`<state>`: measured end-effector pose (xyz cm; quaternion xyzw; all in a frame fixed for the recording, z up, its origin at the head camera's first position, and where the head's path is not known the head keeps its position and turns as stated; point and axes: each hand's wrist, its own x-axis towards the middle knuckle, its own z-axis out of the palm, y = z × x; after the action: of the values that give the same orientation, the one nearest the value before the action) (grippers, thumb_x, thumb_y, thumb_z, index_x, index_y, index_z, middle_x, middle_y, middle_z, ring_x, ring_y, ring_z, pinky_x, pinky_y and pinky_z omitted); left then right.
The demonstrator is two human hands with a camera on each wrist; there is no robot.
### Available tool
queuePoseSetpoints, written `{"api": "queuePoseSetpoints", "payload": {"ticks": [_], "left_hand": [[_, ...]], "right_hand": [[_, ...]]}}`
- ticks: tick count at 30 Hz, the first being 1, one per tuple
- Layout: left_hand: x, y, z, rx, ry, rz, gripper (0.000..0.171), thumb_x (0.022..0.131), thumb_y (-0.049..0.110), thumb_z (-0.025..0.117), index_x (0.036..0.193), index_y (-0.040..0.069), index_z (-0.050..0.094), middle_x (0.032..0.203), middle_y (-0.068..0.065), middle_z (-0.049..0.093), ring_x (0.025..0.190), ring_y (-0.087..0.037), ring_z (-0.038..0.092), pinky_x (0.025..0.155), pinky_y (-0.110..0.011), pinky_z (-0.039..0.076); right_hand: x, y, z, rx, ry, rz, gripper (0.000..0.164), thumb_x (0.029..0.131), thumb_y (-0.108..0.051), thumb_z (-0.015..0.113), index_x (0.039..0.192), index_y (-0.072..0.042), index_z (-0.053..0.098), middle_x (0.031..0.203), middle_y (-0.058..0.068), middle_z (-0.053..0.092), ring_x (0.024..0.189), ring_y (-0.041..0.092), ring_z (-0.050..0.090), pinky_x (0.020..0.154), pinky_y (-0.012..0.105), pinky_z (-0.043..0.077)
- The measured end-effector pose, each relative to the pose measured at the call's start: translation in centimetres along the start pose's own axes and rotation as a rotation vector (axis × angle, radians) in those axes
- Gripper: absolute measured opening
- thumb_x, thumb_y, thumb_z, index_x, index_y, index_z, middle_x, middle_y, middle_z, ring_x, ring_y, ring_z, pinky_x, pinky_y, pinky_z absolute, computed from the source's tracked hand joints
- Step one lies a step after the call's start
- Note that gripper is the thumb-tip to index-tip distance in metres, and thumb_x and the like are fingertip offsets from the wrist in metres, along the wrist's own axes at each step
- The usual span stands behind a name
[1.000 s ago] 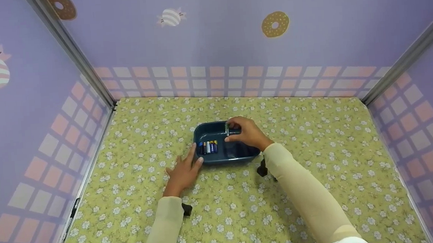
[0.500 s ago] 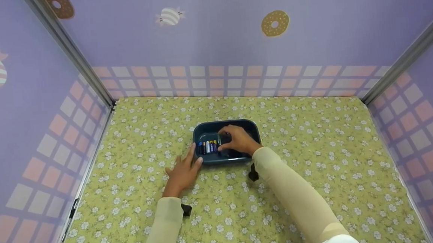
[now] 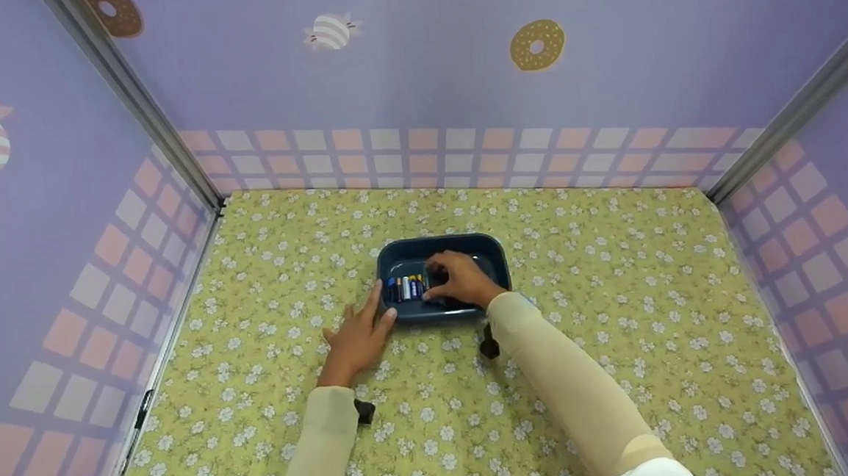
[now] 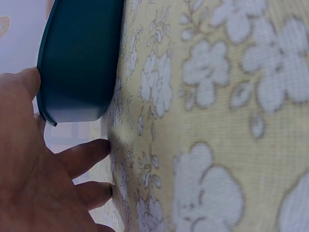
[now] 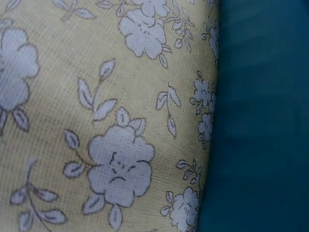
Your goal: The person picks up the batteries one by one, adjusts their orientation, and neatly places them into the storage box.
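Observation:
A dark teal plastic basin (image 3: 447,314) stands on the flowered cloth. Several small batteries (image 3: 406,288) lie side by side in a row at its left end. My right hand (image 3: 465,280) is down inside the basin, pinching a battery between thumb and fingers at the row's right end. That battery is mostly hidden by the fingers. At the basin's left side, my left hand (image 3: 357,341) has its fingers spread, the index finger and thumb against the wall. The left wrist view shows a thumb or finger at the rim of the basin (image 4: 79,60), other fingertips on the cloth.
Yellow cloth (image 3: 620,314) with white flowers covers the table. Purple panels (image 3: 413,62) with pink and white squares enclose the back and both sides, joined by grey metal posts (image 3: 137,101). In the right wrist view the basin's outer wall (image 5: 263,116) fills the right side.
My right hand has moved left and lower within the basin, bringing the pinched battery from the middle to the right end of the row. My left hand has stayed in place.

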<state>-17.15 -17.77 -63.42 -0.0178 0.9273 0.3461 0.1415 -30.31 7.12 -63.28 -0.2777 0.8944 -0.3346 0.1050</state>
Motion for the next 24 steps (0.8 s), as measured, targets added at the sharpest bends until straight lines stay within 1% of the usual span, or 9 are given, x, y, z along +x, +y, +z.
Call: {"api": "queuePoseSetpoints", "payload": {"ticks": [4, 6, 15, 19, 24], "left_hand": [[0.01, 0.0, 0.05, 0.004, 0.002, 0.001, 0.071, 0.098, 0.08, 0.024, 0.158, 0.057, -0.005, 0.168, -0.009, 0.029, 0.158, -0.043, 0.005, 0.109, -0.085, -0.008], [0.0, 0.01, 0.06, 0.002, 0.001, -0.003, 0.072, 0.097, 0.081, 0.023, 0.159, 0.056, -0.005, 0.168, -0.008, 0.029, 0.159, -0.043, 0.005, 0.109, -0.085, -0.008], [-0.07, -0.07, 0.06, -0.005, 0.008, -0.003, 0.072, 0.096, 0.082, 0.024, 0.158, 0.057, -0.004, 0.168, -0.008, 0.029, 0.159, -0.042, 0.004, 0.109, -0.084, -0.009], [-0.07, -0.08, 0.14, -0.012, 0.012, -0.003, 0.073, 0.096, 0.082, 0.024, 0.159, 0.057, -0.003, 0.168, -0.006, 0.029, 0.159, -0.042, 0.004, 0.11, -0.084, -0.01], [-0.09, -0.04, 0.12, -0.011, 0.011, -0.004, 0.072, 0.097, 0.081, 0.024, 0.158, 0.057, -0.004, 0.168, -0.006, 0.029, 0.159, -0.042, 0.004, 0.11, -0.084, -0.01]], "right_hand": [[-0.01, 0.25, 0.16, -0.01, 0.005, -0.023, 0.059, 0.078, -0.042, 0.09, 0.125, -0.013, 0.068, 0.114, 0.007, 0.066, 0.106, 0.022, 0.063, 0.097, 0.041, 0.053], [0.0, 0.36, 0.23, -0.015, 0.007, -0.024, 0.06, 0.077, -0.042, 0.09, 0.125, -0.013, 0.068, 0.114, 0.007, 0.067, 0.106, 0.023, 0.063, 0.096, 0.042, 0.054], [-0.06, 0.32, 0.37, -0.07, -0.016, 0.022, 0.062, 0.077, -0.048, 0.088, 0.126, -0.015, 0.069, 0.118, 0.005, 0.066, 0.109, 0.022, 0.062, 0.099, 0.042, 0.052], [-0.13, 0.21, 0.37, -0.067, -0.017, 0.036, 0.062, 0.077, -0.047, 0.089, 0.126, -0.014, 0.069, 0.119, 0.005, 0.066, 0.111, 0.023, 0.062, 0.1, 0.042, 0.051], [-0.13, 0.08, 0.4, -0.095, -0.015, 0.033, 0.061, 0.077, -0.045, 0.09, 0.126, -0.014, 0.069, 0.12, 0.005, 0.066, 0.112, 0.023, 0.062, 0.101, 0.042, 0.051]]}}
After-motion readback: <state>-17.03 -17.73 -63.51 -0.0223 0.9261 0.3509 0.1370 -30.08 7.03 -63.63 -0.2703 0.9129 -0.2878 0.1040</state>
